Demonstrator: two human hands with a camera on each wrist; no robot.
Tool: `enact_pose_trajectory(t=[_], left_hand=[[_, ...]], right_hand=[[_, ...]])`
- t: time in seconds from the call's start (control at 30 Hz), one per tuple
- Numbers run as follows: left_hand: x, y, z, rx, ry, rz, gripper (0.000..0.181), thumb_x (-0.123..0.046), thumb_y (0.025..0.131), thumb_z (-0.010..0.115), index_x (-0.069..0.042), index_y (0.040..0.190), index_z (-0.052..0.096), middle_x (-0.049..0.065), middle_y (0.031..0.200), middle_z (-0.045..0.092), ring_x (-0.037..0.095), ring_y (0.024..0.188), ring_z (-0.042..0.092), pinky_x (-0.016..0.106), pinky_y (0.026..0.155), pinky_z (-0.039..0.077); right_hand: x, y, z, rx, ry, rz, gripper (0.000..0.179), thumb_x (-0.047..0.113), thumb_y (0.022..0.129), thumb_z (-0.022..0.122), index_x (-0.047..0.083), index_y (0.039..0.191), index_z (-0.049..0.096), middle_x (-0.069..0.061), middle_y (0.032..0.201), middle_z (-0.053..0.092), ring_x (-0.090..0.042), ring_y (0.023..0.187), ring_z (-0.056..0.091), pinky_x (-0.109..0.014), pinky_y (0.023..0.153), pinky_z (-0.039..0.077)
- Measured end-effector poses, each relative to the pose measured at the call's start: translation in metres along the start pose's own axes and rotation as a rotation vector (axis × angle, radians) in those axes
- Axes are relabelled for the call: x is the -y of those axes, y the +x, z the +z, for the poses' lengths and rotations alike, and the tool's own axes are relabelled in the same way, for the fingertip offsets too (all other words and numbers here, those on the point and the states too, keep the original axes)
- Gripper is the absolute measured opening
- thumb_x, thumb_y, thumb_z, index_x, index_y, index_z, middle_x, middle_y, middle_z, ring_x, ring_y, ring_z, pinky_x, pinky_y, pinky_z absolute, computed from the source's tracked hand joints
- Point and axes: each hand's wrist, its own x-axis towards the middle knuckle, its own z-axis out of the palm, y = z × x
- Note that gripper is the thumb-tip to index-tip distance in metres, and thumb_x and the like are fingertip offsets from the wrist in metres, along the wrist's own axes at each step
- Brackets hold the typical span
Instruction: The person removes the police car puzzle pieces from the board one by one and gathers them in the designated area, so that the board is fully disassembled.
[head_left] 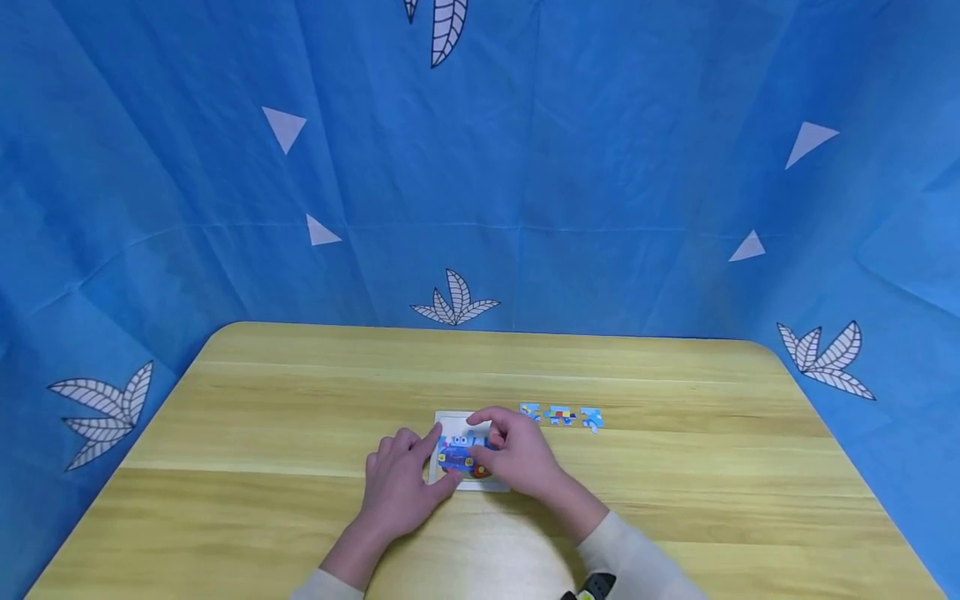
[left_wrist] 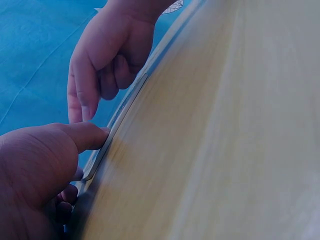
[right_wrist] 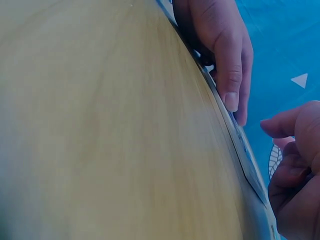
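Note:
A small jigsaw puzzle with a white frame point(head_left: 433, 479) lies flat on the table, partly filled with pieces showing a blue vehicle with eyes. My left hand point(head_left: 399, 485) rests at its left side. The thumb lies over the front left part and the index finger touches the left rim; in the left wrist view the left thumb point(left_wrist: 90, 135) presses along the puzzle's edge. Over the puzzle's right part is my right hand point(head_left: 521, 454), thumb and index finger apart, with no piece visible between them. This hand hides the frame's right side.
Three loose jigsaw pieces lie in a row beyond my right hand: a left piece point(head_left: 531, 411), a middle piece point(head_left: 560, 414) and a right piece point(head_left: 592, 417). The wooden table point(head_left: 675, 483) ends at a blue curtain point(head_left: 615, 167) behind.

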Motion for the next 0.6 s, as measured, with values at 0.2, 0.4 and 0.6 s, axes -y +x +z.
enact_pose_trajectory(t=[0.2,0.4,0.6], left_hand=[[-0.001,0.000,-0.001,0.007,0.001,-0.005,0.072,-0.048,0.085,0.075,-0.008,0.141,0.058,-0.005,0.093,0.044,0.019,0.086,0.038,0.039,0.075,0.029],[-0.002,0.000,-0.001,0.016,-0.006,-0.006,0.073,-0.048,0.085,0.074,-0.007,0.142,0.057,-0.005,0.092,0.042,0.019,0.085,0.037,0.038,0.074,0.027],[-0.002,0.000,-0.002,0.014,-0.012,-0.009,0.072,-0.047,0.085,0.075,-0.007,0.142,0.057,-0.005,0.092,0.043,0.019,0.085,0.037,0.038,0.074,0.027]], right_hand=[[-0.002,0.007,0.006,0.046,0.020,0.000,0.029,0.001,0.085,0.077,0.004,0.113,0.069,0.004,0.058,0.032,-0.010,0.051,0.031,-0.025,0.054,0.035],[-0.007,0.012,0.008,0.102,0.019,0.058,0.031,0.004,0.085,0.077,0.005,0.115,0.068,0.003,0.059,0.038,-0.011,0.051,0.035,-0.025,0.053,0.035],[-0.006,0.014,0.008,0.135,-0.019,0.072,0.027,0.004,0.086,0.077,0.006,0.112,0.069,0.003,0.058,0.040,-0.011,0.051,0.038,-0.026,0.054,0.036]])
